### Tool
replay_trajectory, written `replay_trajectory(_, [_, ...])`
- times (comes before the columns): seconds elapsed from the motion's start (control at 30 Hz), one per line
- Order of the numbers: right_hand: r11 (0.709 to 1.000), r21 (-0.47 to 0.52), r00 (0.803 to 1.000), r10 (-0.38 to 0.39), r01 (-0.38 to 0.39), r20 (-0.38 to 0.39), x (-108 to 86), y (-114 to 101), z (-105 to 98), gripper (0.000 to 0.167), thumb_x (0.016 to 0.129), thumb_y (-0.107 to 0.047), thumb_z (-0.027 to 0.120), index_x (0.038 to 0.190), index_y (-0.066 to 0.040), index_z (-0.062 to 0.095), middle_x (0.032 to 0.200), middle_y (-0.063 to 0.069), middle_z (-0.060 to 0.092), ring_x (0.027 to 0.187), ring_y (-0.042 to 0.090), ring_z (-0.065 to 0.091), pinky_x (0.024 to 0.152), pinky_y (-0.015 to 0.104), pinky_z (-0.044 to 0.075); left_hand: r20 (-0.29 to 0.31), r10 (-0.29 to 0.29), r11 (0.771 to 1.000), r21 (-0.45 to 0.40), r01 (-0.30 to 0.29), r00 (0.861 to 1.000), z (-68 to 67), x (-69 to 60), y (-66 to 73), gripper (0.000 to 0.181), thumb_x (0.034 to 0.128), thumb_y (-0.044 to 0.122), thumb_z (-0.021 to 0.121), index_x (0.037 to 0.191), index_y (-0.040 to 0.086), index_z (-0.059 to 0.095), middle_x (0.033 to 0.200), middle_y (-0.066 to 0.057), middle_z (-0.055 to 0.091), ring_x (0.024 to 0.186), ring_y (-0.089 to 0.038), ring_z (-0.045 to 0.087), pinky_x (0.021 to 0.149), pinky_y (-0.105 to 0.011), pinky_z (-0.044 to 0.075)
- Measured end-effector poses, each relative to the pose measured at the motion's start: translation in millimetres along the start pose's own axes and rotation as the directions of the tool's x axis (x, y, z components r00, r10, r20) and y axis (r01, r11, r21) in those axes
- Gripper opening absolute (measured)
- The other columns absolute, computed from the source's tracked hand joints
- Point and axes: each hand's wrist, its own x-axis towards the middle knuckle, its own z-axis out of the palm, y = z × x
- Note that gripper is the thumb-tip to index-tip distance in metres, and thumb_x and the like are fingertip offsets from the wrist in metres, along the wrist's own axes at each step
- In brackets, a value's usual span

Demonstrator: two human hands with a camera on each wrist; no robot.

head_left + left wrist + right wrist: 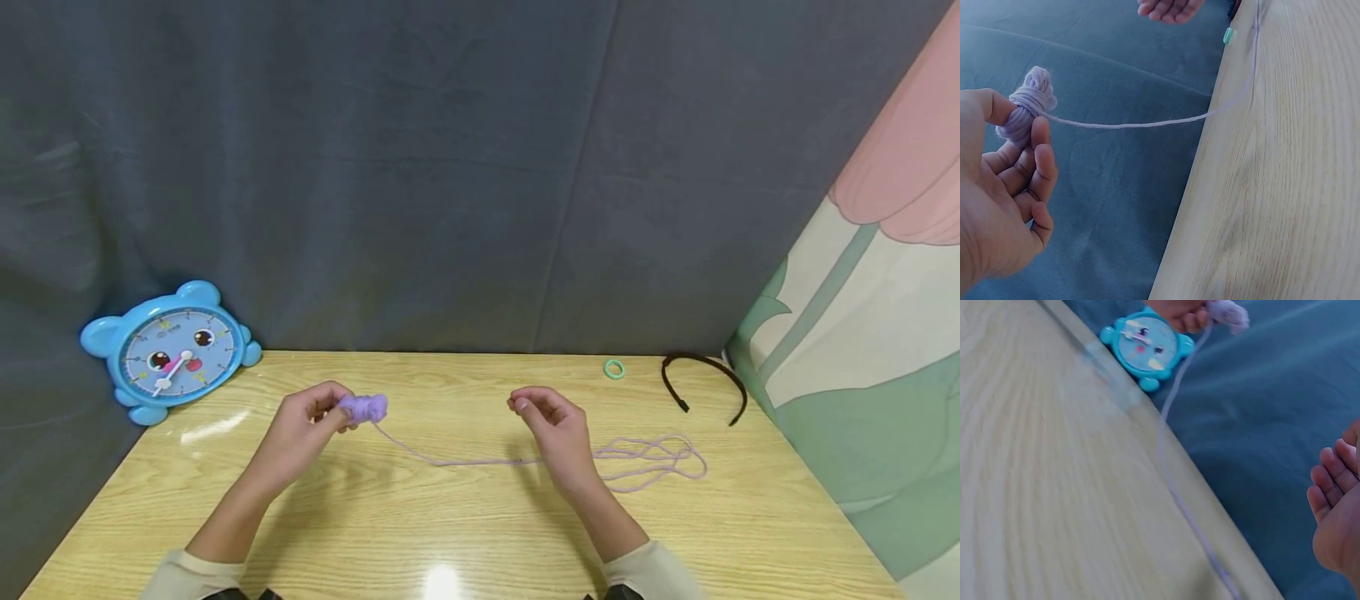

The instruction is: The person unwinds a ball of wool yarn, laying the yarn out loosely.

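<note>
My left hand [303, 429] pinches a small wound bundle of lilac yarn [365, 408] above the table; in the left wrist view the thumb and index finger hold the bundle [1027, 103]. From it a single strand [468, 462] runs down and right along the table, passing beneath my right hand [558, 442]. Loose loops of the same yarn [693, 465] lie to the right of that wrist. The right hand hovers with loosely bent fingers and holds nothing; the right wrist view shows its fingers [1332, 478] apart from the strand [1179, 494].
A blue bear-shaped clock [180, 354] stands at the table's back left. At the back right lie a green ring [614, 369] and a black headband [705, 359]. A dark curtain [420, 183] hangs behind the wooden table [360, 533], and a patterned surface [885, 358] borders the right.
</note>
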Motion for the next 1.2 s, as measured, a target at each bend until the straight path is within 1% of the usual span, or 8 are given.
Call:
replay_trajectory(0.13, [1.0, -0.004, 0.998, 0.013, -0.013, 0.057, -2.1, 6, 20, 0.024, 0.102, -0.016, 0.066, 0.114, 0.004, 0.069, 0.109, 0.011, 0.073, 0.104, 0.02, 0.069, 0.094, 0.022, 0.055, 0.003, -0.001, 1.0, -0.002, 0.001, 1.0, 0.1, -0.6, 1.2, 0.011, 0.099, 0.003, 0.059, 0.095, 0.002, 0.069, 0.081, -0.002, 0.067, 0.073, -0.009, 0.058, 0.064, -0.025, 0.048])
replay_trajectory(0.23, [1.0, 0.0, 0.995, 0.03, -0.03, 0.095, -2.8, 11, 33, 0.021, 0.102, -0.013, 0.065, 0.113, 0.004, 0.069, 0.111, 0.017, 0.072, 0.104, 0.019, 0.069, 0.094, 0.022, 0.055, 0.003, -0.001, 1.0, -0.012, 0.001, 1.0, 0.3, -0.8, 2.5, 0.012, 0.0989, 0.002, 0.058, 0.095, 0.002, 0.069, 0.081, -0.003, 0.067, 0.074, -0.01, 0.058, 0.065, -0.025, 0.048])
replay_trajectory(0.4, [0.999, 0.013, 0.983, 0.039, -0.042, 0.179, -3.2, 20, 51, 0.021, 0.102, -0.01, 0.064, 0.115, 0.006, 0.069, 0.113, 0.02, 0.071, 0.102, 0.013, 0.068, 0.094, 0.021, 0.055, 0.006, 0.0, 1.0, -0.029, 0.0, 1.0, 0.3, -1.4, 4.8, 0.012, 0.0985, 0.001, 0.057, 0.097, 0.001, 0.069, 0.081, -0.004, 0.067, 0.075, -0.009, 0.06, 0.068, -0.025, 0.051])
replay_trajectory(0.57, [0.999, 0.01, 0.961, 0.038, -0.042, 0.273, -3.6, 26, 70, 0.025, 0.102, -0.011, 0.063, 0.117, 0.008, 0.067, 0.114, 0.023, 0.07, 0.1, 0.009, 0.067, 0.094, 0.02, 0.054, 0.008, 0.006, 0.999, -0.044, -0.005, 1.0, 0.4, -2.4, 6.1, 0.012, 0.0983, 0.0, 0.057, 0.098, 0.0, 0.069, 0.083, -0.004, 0.068, 0.076, -0.011, 0.062, 0.07, -0.024, 0.053])
replay_trajectory(0.8, [0.997, -0.007, 0.944, 0.079, -0.081, 0.32, -5.0, 34, 94, 0.021, 0.101, -0.011, 0.064, 0.115, 0.004, 0.071, 0.112, 0.023, 0.072, 0.097, 0.014, 0.068, 0.085, 0.019, 0.056, 0.009, 0.028, 0.998, -0.06, -0.027, 1.0, 1.8, -3.2, 7.2, 0.012, 0.0975, -0.001, 0.056, 0.095, 0.0, 0.068, 0.08, -0.003, 0.067, 0.075, -0.009, 0.06, 0.068, -0.024, 0.052])
replay_trajectory(0.87, [0.997, -0.017, 0.933, 0.082, -0.082, 0.349, -5.7, 35, 98, 0.023, 0.101, -0.012, 0.064, 0.116, 0.004, 0.071, 0.114, 0.022, 0.072, 0.1, 0.019, 0.069, 0.085, 0.02, 0.056, 0.006, 0.033, 0.998, -0.061, -0.032, 0.999, 2.0, -3.0, 7.2, 0.012, 0.097, -0.002, 0.056, 0.095, -0.001, 0.068, 0.08, -0.003, 0.067, 0.074, -0.009, 0.06, 0.068, -0.024, 0.052])
replay_trajectory(1.03, [0.994, -0.029, 0.889, 0.104, -0.102, 0.446, -10.6, 35, 103, 0.024, 0.101, -0.013, 0.065, 0.118, 0.002, 0.071, 0.115, 0.019, 0.073, 0.101, 0.015, 0.071, 0.089, 0.022, 0.057, 0.003, 0.048, 0.997, -0.063, -0.047, 0.999, 2.3, -2.5, 5.9, 0.012, 0.0963, -0.003, 0.056, 0.094, -0.001, 0.068, 0.078, -0.001, 0.066, 0.074, -0.008, 0.06, 0.068, -0.024, 0.052])
replay_trajectory(1.2, [0.99, 0.003, 0.84, 0.118, -0.141, 0.53, -20.4, 29, 102, 0.024, 0.102, -0.014, 0.064, 0.117, 0.003, 0.07, 0.117, 0.028, 0.069, 0.094, 0.013, 0.069, 0.087, 0.024, 0.059, -0.004, 0.055, 0.997, -0.063, -0.055, 0.998, 1.8, -2.6, 4.6, 0.012, 0.0961, -0.003, 0.056, 0.094, -0.002, 0.068, 0.078, -0.001, 0.066, 0.073, -0.008, 0.06, 0.068, -0.024, 0.052])
